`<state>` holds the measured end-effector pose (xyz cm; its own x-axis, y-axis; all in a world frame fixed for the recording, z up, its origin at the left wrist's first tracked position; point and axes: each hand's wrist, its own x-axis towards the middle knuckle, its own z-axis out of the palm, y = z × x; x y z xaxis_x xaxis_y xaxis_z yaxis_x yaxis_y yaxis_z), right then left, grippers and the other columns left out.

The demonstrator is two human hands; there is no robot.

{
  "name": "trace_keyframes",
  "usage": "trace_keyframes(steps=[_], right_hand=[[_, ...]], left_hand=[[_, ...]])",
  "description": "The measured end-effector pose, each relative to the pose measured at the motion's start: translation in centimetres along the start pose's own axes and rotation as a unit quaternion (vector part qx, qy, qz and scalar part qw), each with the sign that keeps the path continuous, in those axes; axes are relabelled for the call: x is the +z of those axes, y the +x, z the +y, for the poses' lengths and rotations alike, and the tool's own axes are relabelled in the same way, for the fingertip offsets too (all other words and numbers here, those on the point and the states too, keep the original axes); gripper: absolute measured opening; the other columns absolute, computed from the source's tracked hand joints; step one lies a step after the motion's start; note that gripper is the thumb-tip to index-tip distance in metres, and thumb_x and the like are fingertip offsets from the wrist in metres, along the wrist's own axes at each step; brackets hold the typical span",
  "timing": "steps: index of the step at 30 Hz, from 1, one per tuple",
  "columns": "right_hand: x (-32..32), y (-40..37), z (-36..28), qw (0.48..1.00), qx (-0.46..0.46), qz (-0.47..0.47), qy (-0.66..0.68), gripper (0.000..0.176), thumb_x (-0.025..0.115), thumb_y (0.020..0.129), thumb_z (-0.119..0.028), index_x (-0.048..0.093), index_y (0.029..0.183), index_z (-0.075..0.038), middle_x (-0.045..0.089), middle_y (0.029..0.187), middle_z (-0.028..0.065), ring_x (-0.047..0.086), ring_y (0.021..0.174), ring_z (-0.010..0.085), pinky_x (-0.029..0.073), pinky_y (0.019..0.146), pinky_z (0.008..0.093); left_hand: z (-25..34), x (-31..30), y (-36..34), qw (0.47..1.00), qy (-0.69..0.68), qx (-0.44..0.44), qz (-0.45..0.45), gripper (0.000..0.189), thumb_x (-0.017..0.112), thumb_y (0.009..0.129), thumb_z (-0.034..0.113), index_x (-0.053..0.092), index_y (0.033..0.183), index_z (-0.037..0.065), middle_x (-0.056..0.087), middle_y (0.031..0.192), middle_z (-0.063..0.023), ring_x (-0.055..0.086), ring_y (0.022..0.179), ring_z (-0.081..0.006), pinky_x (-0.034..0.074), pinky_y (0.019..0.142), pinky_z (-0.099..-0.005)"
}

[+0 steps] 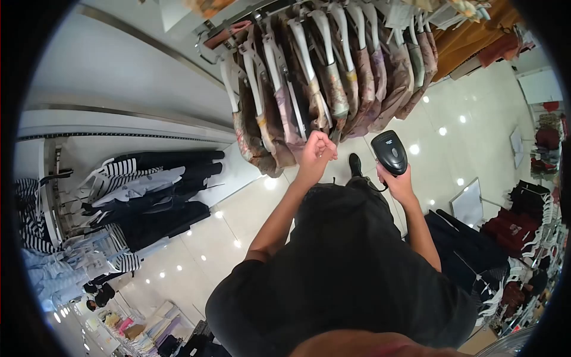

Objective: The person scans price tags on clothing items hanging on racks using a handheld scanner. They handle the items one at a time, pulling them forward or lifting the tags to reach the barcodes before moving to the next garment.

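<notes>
Several patterned garments (337,89) hang on white hangers from a rail at the top centre. My left hand (318,150) is at the lower edge of these clothes, its fingers curled closed; what they hold, if anything, is too small to make out. To the right, my right hand (395,178) grips a black handheld scanner (389,153) by its handle, with the wide head pointing up and away from me. A dark cable runs beside that hand.
Dark and striped clothes (148,184) hang on the left wall. Dark red garments (510,231) and navy ones (449,250) hang at the lower right. A black shoe (355,165) stands on the shiny tiled floor (443,160). A person (100,296) is far off at the lower left.
</notes>
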<state>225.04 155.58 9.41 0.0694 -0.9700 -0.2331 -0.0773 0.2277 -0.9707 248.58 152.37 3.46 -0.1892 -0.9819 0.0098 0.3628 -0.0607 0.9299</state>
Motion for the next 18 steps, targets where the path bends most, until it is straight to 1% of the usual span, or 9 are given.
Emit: trace_keyframes(steps=[5,7,11,12,13,15,16,17,18], right_hand=[[-3.5,2.7,-0.1,0.998,-0.03,-0.047,0.001,0.013,0.07,0.083,-0.008,0.059,0.079,-0.002,0.058,0.064,-0.0001,0.052,0.054,0.0073,0.041,0.051,0.0252],[-4.9,3.7,-0.1,0.996,-0.058,-0.056,-0.023,0.014,0.07,0.083,-0.008,0.059,0.079,-0.001,0.058,0.065,0.0001,0.052,0.055,0.0076,0.041,0.051,0.0259],[-7.5,4.8,0.1,0.995,-0.052,-0.076,0.027,0.013,0.07,0.082,-0.008,0.06,0.08,-0.001,0.058,0.064,0.0003,0.052,0.056,0.0074,0.042,0.053,0.0258],[-8.4,5.0,0.4,0.995,-0.028,-0.091,0.023,0.012,0.071,0.082,-0.007,0.06,0.081,-0.001,0.059,0.067,0.0007,0.053,0.059,0.008,0.043,0.056,0.0263],[-9.1,5.2,0.5,0.994,-0.033,-0.096,0.027,0.012,0.071,0.082,-0.007,0.06,0.081,-0.001,0.059,0.067,0.0007,0.053,0.059,0.008,0.043,0.056,0.0263],[-10.2,5.5,0.5,0.991,-0.065,-0.112,0.036,0.012,0.072,0.081,-0.008,0.062,0.083,-0.001,0.061,0.07,0.0011,0.055,0.064,0.0094,0.045,0.061,0.0277],[-10.9,5.9,0.9,0.991,-0.063,-0.119,0.025,0.018,0.074,0.08,-0.009,0.062,0.09,-0.001,0.064,0.079,0.0036,0.058,0.073,0.0112,0.047,0.068,0.0293],[-11.5,6.1,1.4,0.99,-0.067,-0.124,0.027,0.018,0.074,0.08,-0.009,0.062,0.09,-0.001,0.064,0.079,0.0036,0.058,0.073,0.0112,0.047,0.068,0.0293],[-12.0,6.3,1.9,0.99,-0.065,-0.122,0.015,0.022,0.075,0.079,-0.01,0.062,0.093,0.0,0.065,0.084,0.0051,0.059,0.076,0.012,0.048,0.071,0.0295]], left_hand=[[1.5,4.0,2.3,0.998,0.057,-0.007,0.004,0.01,0.052,0.096,0.009,0.046,0.103,0.004,0.059,0.08,-0.0057,0.056,0.073,-0.0123,0.045,0.068,-0.0261],[2.3,5.6,3.6,0.998,0.048,0.005,0.043,0.012,0.053,0.096,0.01,0.048,0.106,0.003,0.059,0.081,-0.0057,0.056,0.072,-0.0116,0.046,0.068,-0.0261],[4.0,8.7,7.0,0.993,0.078,0.047,0.074,0.016,0.053,0.096,0.012,0.051,0.109,0.002,0.061,0.085,-0.007,0.058,0.072,-0.0116,0.047,0.066,-0.025],[4.6,9.6,7.8,0.992,0.083,0.062,0.073,0.018,0.054,0.096,0.011,0.051,0.11,0.002,0.062,0.088,-0.0085,0.058,0.072,-0.0121,0.047,0.066,-0.0249],[5.6,10.7,8.7,0.99,0.096,0.072,0.074,0.02,0.054,0.095,0.01,0.05,0.113,0.001,0.062,0.091,-0.0095,0.06,0.074,-0.0128,0.047,0.065,-0.0251],[7.8,13.3,10.6,0.983,0.13,0.103,0.075,0.029,0.055,0.095,0.012,0.047,0.119,-0.001,0.062,0.098,-0.0114,0.061,0.076,-0.0144,0.048,0.065,-0.0257],[9.0,14.7,11.6,0.979,0.14,0.128,0.077,0.033,0.055,0.094,0.013,0.045,0.122,-0.001,0.062,0.103,-0.0127,0.062,0.077,-0.0151,0.048,0.065,-0.0256],[9.8,15.8,12.6,0.974,0.149,0.153,0.078,0.037,0.055,0.094,0.015,0.043,0.125,-0.002,0.061,0.107,-0.014,0.062,0.078,-0.0158,0.048,0.065,-0.0255],[10.2,16.0,13.9,0.964,0.184,0.18,0.069,0.041,0.056,0.094,0.016,0.041,0.127,-0.002,0.059,0.113,-0.0159,0.063,0.078,-0.0169,0.049,0.065,-0.0255]])
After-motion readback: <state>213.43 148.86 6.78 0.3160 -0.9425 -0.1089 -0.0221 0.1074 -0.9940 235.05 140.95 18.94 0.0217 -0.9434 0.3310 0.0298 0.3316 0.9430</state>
